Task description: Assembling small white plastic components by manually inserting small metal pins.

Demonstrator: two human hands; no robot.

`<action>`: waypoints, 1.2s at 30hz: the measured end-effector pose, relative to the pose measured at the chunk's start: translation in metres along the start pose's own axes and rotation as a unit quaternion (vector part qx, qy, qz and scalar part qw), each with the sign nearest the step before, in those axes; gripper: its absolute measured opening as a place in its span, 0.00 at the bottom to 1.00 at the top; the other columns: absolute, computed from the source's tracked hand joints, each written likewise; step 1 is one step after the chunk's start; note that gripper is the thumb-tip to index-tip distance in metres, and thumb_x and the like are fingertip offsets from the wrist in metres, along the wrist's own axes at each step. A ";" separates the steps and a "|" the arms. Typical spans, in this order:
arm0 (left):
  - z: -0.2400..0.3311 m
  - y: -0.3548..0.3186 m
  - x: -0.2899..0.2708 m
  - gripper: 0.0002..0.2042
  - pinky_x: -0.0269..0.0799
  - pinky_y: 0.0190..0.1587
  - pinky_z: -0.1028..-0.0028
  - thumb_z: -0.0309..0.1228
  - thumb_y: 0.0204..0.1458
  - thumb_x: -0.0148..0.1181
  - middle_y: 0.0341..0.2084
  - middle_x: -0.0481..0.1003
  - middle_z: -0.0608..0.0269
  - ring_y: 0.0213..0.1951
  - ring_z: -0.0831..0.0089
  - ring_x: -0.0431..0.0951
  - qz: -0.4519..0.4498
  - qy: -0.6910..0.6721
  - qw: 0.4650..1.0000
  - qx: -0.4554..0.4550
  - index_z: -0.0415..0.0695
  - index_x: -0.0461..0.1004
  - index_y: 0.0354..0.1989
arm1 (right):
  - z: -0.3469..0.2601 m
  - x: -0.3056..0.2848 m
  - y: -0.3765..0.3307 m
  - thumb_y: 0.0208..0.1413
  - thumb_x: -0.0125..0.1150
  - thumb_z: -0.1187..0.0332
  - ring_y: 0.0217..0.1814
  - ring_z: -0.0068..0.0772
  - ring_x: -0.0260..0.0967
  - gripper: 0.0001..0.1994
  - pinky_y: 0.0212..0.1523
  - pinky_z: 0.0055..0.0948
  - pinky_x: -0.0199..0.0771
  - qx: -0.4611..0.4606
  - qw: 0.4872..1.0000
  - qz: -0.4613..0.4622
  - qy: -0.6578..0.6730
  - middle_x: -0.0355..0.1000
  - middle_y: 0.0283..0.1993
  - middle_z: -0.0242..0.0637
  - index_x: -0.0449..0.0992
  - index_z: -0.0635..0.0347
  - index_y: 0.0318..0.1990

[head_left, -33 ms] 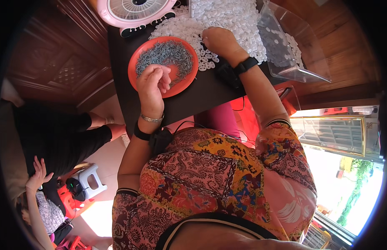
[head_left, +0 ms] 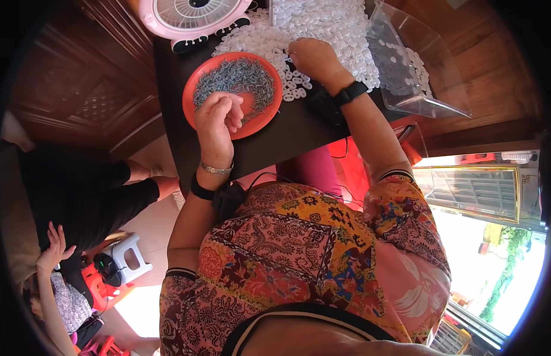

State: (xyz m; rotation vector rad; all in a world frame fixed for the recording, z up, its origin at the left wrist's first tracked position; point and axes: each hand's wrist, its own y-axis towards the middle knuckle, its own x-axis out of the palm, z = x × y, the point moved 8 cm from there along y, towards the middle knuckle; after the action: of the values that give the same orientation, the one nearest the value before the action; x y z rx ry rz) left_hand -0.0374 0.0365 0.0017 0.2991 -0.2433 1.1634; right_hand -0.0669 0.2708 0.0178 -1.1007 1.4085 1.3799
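Screws (head_left: pixel 237 80), small and grey, lie heaped in a red plate (head_left: pixel 259 121) near the left edge of the black table (head_left: pixel 287 136). The left hand (head_left: pixel 219 115) hangs over the plate's near rim with its fingertips bunched in a pinch. Whether a screw sits between them is too small to tell. Just right of the plate, a broad pile of white washers (head_left: pixel 329 24) runs to the table's far edge. The right hand (head_left: pixel 314 59) rests on the near side of that pile, knuckles up and fingers curled down into the rings. Its grip is hidden, so I cannot tell whether it holds any. A black watch (head_left: pixel 351 93) sits on that wrist. A clear box (head_left: pixel 418 71) with more washers inside stands tilted at the table's right edge, and a pink fan (head_left: pixel 192 15) stands at the far left corner. Set against the frame taken at the same instant, nothing has shifted: both hands, the plate and the pile keep their places. I judge the work to stand at the same point, one hand at the screws and the other at the washers. Off the table to the lower left, another person in black sits near a white stool (head_left: pixel 130 258).
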 end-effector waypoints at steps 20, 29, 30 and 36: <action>0.005 -0.002 0.005 0.07 0.57 0.22 0.85 0.32 0.55 0.49 0.19 0.69 0.70 0.20 0.86 0.63 -0.017 0.025 1.000 -0.002 0.42 0.70 0.30 | -0.109 -0.027 -0.030 0.52 0.60 0.69 0.30 0.15 0.66 0.07 0.35 0.15 0.66 0.022 0.716 -0.196 0.669 0.72 0.28 0.26 0.76 0.64 0.34; 0.004 -0.002 0.006 0.07 0.58 0.22 0.85 0.31 0.55 0.48 0.19 0.69 0.69 0.19 0.85 0.64 -0.040 -0.006 0.999 -0.005 0.42 0.68 0.29 | -0.119 -0.026 -0.026 0.52 0.61 0.71 0.31 0.19 0.70 0.06 0.35 0.19 0.70 -0.009 0.737 -0.183 0.651 0.73 0.29 0.30 0.75 0.65 0.33; 0.005 -0.002 0.005 0.06 0.58 0.22 0.84 0.31 0.54 0.48 0.18 0.69 0.69 0.19 0.85 0.64 -0.033 -0.022 0.999 0.002 0.42 0.68 0.29 | -0.120 -0.028 -0.027 0.52 0.61 0.70 0.31 0.18 0.69 0.06 0.35 0.19 0.70 -0.017 0.745 -0.164 0.646 0.73 0.29 0.30 0.75 0.66 0.33; 0.006 0.000 -0.003 0.07 0.58 0.21 0.84 0.32 0.54 0.48 0.18 0.69 0.69 0.19 0.84 0.65 0.000 -0.011 1.000 0.017 0.42 0.68 0.29 | -0.125 -0.037 -0.031 0.53 0.59 0.71 0.30 0.16 0.66 0.06 0.34 0.18 0.67 -0.024 0.791 -0.134 0.596 0.72 0.28 0.28 0.76 0.65 0.33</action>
State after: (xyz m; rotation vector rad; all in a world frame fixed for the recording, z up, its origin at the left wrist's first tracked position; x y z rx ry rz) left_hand -0.0386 0.0317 0.0059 0.3415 -0.2434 1.1658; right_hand -0.0270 0.1470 0.0489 -2.3044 1.8968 0.3949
